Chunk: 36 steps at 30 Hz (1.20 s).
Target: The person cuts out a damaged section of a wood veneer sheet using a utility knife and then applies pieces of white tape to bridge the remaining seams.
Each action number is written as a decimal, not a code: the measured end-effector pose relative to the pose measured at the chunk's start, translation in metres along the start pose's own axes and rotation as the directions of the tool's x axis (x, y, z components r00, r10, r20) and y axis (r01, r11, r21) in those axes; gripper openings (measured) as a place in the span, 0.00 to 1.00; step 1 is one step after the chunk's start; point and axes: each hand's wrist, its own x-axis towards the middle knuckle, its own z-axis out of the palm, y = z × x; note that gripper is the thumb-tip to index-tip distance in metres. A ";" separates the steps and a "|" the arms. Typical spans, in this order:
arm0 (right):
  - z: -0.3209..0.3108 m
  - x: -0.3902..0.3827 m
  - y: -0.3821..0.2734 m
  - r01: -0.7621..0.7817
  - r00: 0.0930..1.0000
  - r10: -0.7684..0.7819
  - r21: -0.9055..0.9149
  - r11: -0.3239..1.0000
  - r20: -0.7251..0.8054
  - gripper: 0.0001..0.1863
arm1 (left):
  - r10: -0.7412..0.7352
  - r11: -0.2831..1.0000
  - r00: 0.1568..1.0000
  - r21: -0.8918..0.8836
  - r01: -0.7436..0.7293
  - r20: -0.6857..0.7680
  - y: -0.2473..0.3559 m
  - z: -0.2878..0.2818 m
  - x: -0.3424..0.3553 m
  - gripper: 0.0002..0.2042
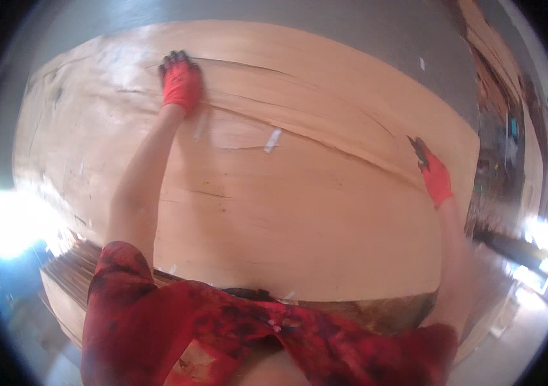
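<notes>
A wide pale wood veneer sheet (pixel 274 206) spreads beneath me, with long cracks, ridges and short white tape strips (pixel 273 140). My left hand (pixel 181 82), in a red glove with dark fingers, rests on its upper part beside a long crack, fingers slightly spread. My right hand (pixel 433 172), gloved the same way, is out near the sheet's right side, fingers stretched along the surface where a ridge runs toward it; I make out nothing held in either hand.
Layered stacked sheets (pixel 62 289) show below the veneer at lower left. Grey surface (pixel 364 38) lies beyond the far edge. Cluttered wooden stacks (pixel 499 96) and a dark bar (pixel 512 248) stand at the right. Bright openings glare on both sides.
</notes>
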 end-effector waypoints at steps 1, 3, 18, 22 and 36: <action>0.001 0.005 -0.016 0.097 0.992 -0.097 -0.006 0.995 -0.078 0.33 | -0.018 0.999 1.000 -0.036 0.018 0.001 0.008 -0.004 -0.001 0.30; 0.016 0.009 -0.091 0.279 0.933 -0.275 -0.017 0.960 -0.231 0.32 | -0.053 0.996 0.998 -0.065 0.054 0.021 0.002 -0.006 -0.002 0.30; 0.074 0.130 -0.185 0.422 0.845 -0.422 -0.077 0.903 -0.328 0.27 | -0.027 0.997 0.999 -0.065 0.029 0.028 -0.002 0.002 0.002 0.30; 0.039 0.073 -0.037 -0.043 0.966 -0.020 -0.237 0.971 -0.257 0.36 | -0.025 0.997 0.999 -0.069 0.027 0.026 0.000 0.008 0.001 0.29; -0.032 -0.060 -0.119 0.151 0.851 -0.391 -0.550 0.821 -0.350 0.09 | 0.005 0.991 1.000 -0.136 -0.006 -0.011 -0.018 0.013 0.001 0.29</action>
